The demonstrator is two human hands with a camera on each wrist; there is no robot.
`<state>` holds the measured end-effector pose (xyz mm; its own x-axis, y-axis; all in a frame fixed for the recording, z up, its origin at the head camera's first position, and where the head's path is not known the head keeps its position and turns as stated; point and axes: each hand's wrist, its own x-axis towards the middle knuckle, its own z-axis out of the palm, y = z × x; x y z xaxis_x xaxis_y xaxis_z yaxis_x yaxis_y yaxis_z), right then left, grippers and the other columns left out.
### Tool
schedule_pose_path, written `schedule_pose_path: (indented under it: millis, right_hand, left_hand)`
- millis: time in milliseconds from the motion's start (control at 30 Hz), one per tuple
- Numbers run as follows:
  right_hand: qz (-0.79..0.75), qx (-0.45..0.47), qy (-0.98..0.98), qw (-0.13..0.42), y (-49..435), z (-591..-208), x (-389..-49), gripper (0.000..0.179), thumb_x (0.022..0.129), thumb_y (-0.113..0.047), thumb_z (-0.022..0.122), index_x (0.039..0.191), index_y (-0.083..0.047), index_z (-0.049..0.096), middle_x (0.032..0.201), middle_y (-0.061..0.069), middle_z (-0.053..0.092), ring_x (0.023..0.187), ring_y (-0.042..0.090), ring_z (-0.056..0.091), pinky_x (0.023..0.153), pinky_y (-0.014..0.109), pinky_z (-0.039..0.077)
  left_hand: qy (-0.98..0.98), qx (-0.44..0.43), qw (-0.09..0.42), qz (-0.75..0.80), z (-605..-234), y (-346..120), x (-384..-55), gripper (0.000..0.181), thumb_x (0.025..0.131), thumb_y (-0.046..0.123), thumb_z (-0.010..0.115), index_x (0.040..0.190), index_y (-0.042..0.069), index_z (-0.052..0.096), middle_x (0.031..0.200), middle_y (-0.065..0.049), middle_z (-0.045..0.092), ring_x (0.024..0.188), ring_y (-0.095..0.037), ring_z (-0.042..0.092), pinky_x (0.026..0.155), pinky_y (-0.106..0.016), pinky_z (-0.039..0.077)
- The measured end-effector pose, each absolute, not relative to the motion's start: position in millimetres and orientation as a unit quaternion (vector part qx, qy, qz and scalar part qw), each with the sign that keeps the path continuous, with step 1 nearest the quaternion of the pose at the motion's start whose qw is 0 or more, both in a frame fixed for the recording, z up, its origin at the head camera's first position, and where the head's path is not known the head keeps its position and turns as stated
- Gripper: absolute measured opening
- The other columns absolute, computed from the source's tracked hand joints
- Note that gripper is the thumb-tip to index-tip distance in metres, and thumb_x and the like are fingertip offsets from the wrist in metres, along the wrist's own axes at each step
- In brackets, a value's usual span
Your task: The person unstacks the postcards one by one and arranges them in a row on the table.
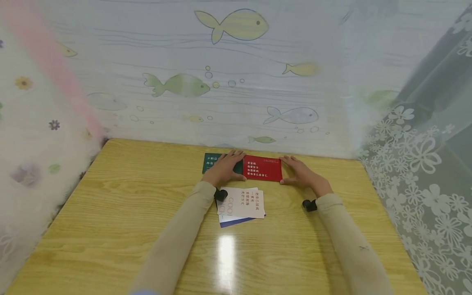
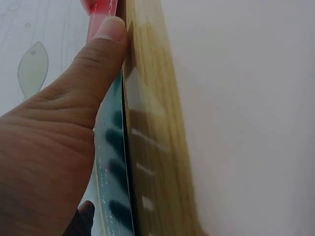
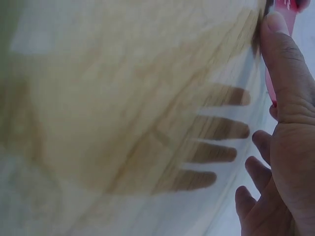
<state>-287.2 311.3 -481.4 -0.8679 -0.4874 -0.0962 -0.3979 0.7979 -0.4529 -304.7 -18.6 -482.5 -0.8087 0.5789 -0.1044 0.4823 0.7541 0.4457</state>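
Nearest are two beige sleeves (image 1: pixel 173 241), stretched over the wood-grain worktop (image 1: pixel 287 246). A little farther, a small pile lies there, with a white lettered card (image 1: pixel 247 203) on top and the edge of a blue card (image 1: pixel 236 223) showing below. Beyond this pile is the red lettered card (image 1: pixel 262 169), placed between the two hands. The left hand (image 1: pixel 223 169) pinches its left end, the thumb at the near edge and the fingers at the far edge. The right hand (image 1: pixel 304 174) holds the right end in the same way, thumb and fingers at its two corners. A green lettered card (image 1: pixel 209 162) is just beside the red one, partly covered by the left hand. Behind everything hangs a fish-printed backdrop (image 1: pixel 236 102).
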Motion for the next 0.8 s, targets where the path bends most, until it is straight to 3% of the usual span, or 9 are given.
schedule_pose_path:
  millis: [267,600,800]
  right_hand:
    - [-0.194,-0.234,0.945,0.119,310.3,-477.4,-298.1,0.092,0.088,-0.028,0.081,0.158,0.001,0.03,0.163,0.027,0.028,0.15,0.051,0.02,0.122,0.065,0.021]
    - [-0.176,-0.215,0.948,0.152,305.9,-473.9,-300.7,0.091,0.09,-0.029,0.079,0.16,-0.004,0.027,0.166,0.025,0.02,0.153,0.049,0.014,0.123,0.064,0.02]
    - [-0.176,-0.214,0.946,0.169,303.6,-470.2,-297.3,0.09,0.093,-0.031,0.076,0.161,-0.002,0.024,0.166,0.029,0.014,0.152,0.054,0.008,0.122,0.067,0.018]
  left_hand:
    - [0.933,0.275,0.12,0.198,-479.0,-14.8,-308.7,0.096,0.088,0.051,0.075,0.163,0.018,0.025,0.171,-0.002,0.018,0.159,-0.028,0.008,0.129,-0.05,0.005]
    - [0.936,0.271,0.145,0.173,-474.7,-14.3,-314.1,0.098,0.088,0.052,0.075,0.163,0.015,0.025,0.171,-0.004,0.015,0.159,-0.03,0.004,0.129,-0.053,0.005]
    - [0.938,0.271,0.152,0.156,-478.2,-13.9,-317.3,0.096,0.09,0.055,0.071,0.164,0.016,0.024,0.172,-0.005,0.014,0.159,-0.029,0.004,0.129,-0.055,0.004]
